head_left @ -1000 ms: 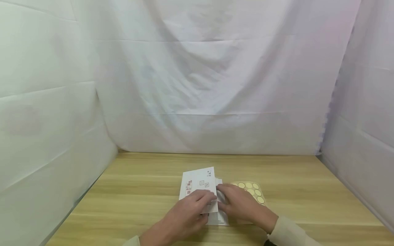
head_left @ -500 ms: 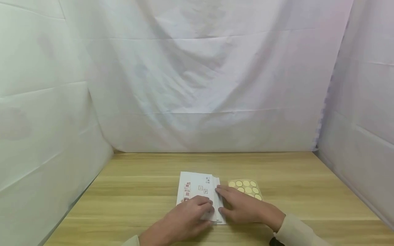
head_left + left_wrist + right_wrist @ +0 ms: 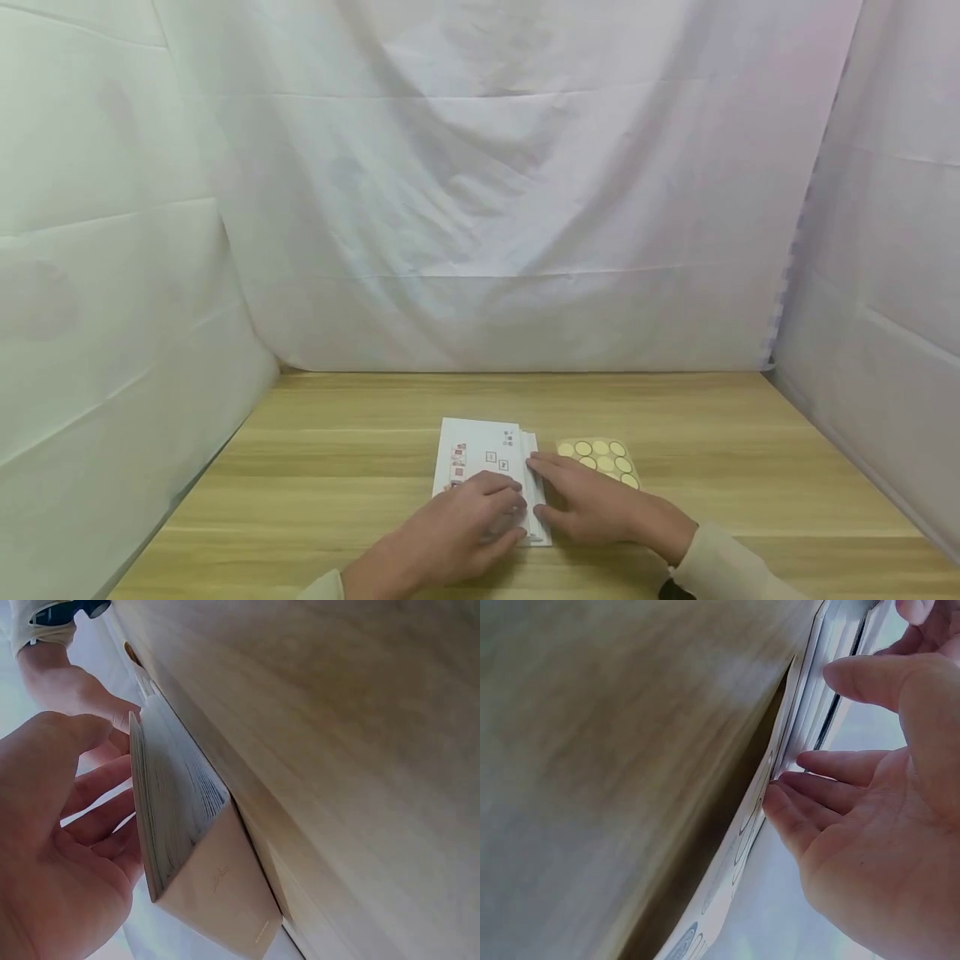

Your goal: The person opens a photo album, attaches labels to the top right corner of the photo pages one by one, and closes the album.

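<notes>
A thick white book (image 3: 472, 446) with small red prints lies closed at the front middle of the table, in the head view. My left hand (image 3: 465, 525) rests on its cover with loosely bent fingers. The left wrist view shows the book's page edges (image 3: 176, 787) and pale spine (image 3: 221, 889), with the thumb and fingers apart beside the cover. Along the book's right side, a white layer (image 3: 537, 496) sticks out from under it. My right hand (image 3: 588, 496) touches this layer with extended fingertips, the thumb held apart.
A sheet of round yellow stickers (image 3: 603, 460) lies right of the book, partly under the right hand and forearm. The wooden table (image 3: 337, 467) is bounded by white cloth (image 3: 495, 325) at the back and both sides.
The book's cover side, raised and tilted in my left hand a second ago, has come down flat. The left fingers have loosened on top. The right hand has hardly moved.
</notes>
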A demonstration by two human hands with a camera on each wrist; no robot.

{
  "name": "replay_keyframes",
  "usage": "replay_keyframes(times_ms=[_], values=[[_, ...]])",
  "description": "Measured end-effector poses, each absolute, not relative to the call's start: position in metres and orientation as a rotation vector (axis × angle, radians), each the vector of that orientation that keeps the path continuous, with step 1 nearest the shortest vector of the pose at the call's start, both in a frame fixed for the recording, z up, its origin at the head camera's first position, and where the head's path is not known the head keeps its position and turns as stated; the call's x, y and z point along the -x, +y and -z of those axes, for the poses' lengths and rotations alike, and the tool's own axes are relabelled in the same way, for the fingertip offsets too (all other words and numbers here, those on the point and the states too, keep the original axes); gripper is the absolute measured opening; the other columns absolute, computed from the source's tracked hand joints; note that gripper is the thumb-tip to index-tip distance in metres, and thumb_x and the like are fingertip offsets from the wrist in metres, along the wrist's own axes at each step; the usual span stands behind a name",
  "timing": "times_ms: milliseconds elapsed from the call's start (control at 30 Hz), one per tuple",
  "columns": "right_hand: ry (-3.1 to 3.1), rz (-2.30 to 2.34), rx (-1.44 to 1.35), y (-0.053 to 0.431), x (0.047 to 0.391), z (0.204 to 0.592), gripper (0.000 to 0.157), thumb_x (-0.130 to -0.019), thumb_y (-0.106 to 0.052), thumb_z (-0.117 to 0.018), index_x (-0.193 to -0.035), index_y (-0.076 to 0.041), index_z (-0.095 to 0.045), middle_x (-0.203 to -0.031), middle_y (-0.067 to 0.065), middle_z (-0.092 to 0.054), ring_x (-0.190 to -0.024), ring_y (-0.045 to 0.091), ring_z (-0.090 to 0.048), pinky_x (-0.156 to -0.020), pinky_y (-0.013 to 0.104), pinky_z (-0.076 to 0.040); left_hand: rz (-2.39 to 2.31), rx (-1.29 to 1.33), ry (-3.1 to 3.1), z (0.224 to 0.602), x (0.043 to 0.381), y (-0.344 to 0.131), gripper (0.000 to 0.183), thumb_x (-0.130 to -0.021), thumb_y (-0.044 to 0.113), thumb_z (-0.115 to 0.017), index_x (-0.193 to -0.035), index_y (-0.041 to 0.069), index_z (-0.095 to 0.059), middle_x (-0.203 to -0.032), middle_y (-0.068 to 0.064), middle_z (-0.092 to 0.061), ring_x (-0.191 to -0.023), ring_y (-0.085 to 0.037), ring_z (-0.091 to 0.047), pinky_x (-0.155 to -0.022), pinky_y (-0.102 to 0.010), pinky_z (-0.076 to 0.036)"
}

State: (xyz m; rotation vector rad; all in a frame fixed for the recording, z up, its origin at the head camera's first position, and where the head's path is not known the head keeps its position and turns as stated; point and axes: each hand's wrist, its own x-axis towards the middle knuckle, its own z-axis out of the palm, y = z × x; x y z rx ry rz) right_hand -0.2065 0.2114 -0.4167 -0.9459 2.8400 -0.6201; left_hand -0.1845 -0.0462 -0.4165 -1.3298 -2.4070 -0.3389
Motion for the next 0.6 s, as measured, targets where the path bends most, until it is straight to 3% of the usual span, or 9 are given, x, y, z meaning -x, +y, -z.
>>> replay_keyframes(times_ms=[233,367,467,600], values=[[2.891,0.669,1.008,0.229,0.209,0.416,0.06,-0.105,-0.026,-0.07,-0.156,0.002,-0.052,-0.161,0.021,-0.055,-0.151,0.039,-0.052,-0.122,0.06,-0.045,0.398,1.299,-2.376,0.413,0.194,-0.048,0.024,-0.103,0.032,-0.074,-0.121,0.016,-0.076,-0.123,0.005,-0.077,-0.121,-0.011,-0.071,-0.105,-0.029,-0.06],[2.9,0.732,0.94,0.255,0.207,0.409,0.055,-0.107,-0.028,-0.068,-0.154,-0.001,-0.055,-0.161,0.021,-0.054,-0.151,0.043,-0.051,-0.118,0.065,-0.046,0.422,1.275,-2.404,0.41,0.202,-0.055,0.024,-0.103,0.031,-0.074,-0.121,0.015,-0.076,-0.125,0.002,-0.077,-0.12,-0.013,-0.072,-0.11,-0.036,-0.059],[2.903,0.744,0.899,0.274,0.202,0.406,0.052,-0.108,-0.032,-0.067,-0.15,-0.003,-0.06,-0.161,0.023,-0.053,-0.149,0.047,-0.05,-0.115,0.069,-0.046,0.447,1.23,-2.447,0.407,0.208,-0.065,0.022,-0.103,0.028,-0.075,-0.12,0.015,-0.076,-0.126,0.002,-0.076,-0.12,-0.013,-0.072,-0.109,-0.037,-0.06],[2.949,0.627,0.966,0.292,0.197,0.41,0.048,-0.102,-0.034,-0.075,-0.14,-0.006,-0.068,-0.152,0.023,-0.062,-0.14,0.047,-0.059,-0.111,0.068,-0.05,0.458,1.154,-2.488,0.405,0.212,-0.08,0.021,-0.101,0.025,-0.077,-0.119,0.015,-0.076,-0.128,-0.001,-0.076,-0.122,-0.015,-0.071,-0.102,-0.035,-0.063]])
